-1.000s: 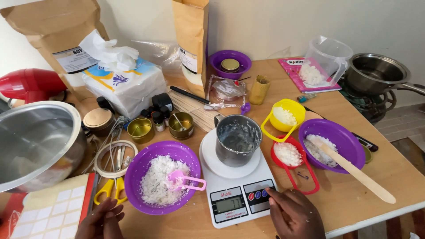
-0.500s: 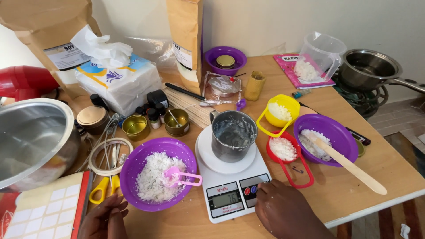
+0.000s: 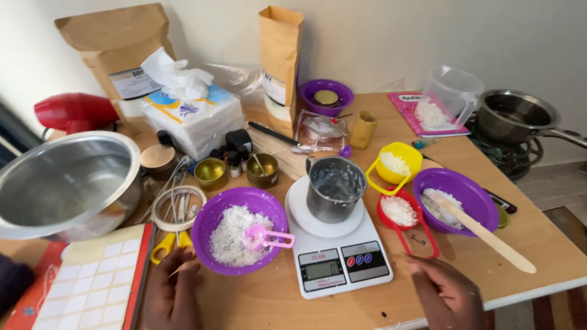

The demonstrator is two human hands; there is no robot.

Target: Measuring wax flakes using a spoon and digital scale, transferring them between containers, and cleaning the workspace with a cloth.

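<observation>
My view is evenly lit by soft daylight, bright enough to read colours cleanly. Shadows under the bowl (image 3: 239,235) and the scale (image 3: 338,256) are faint and short. I see glare on the big steel basin (image 3: 64,183) at the left and a softer sheen on the pot (image 3: 516,116) at the right. The centre is sharp; my hands at the bottom edge look slightly smeared. The wide lens bends the table edge (image 3: 538,290) and leans the paper bags outward.

Purple bowl (image 3: 211,229) of white flakes beside scale (image 3: 339,260).
</observation>
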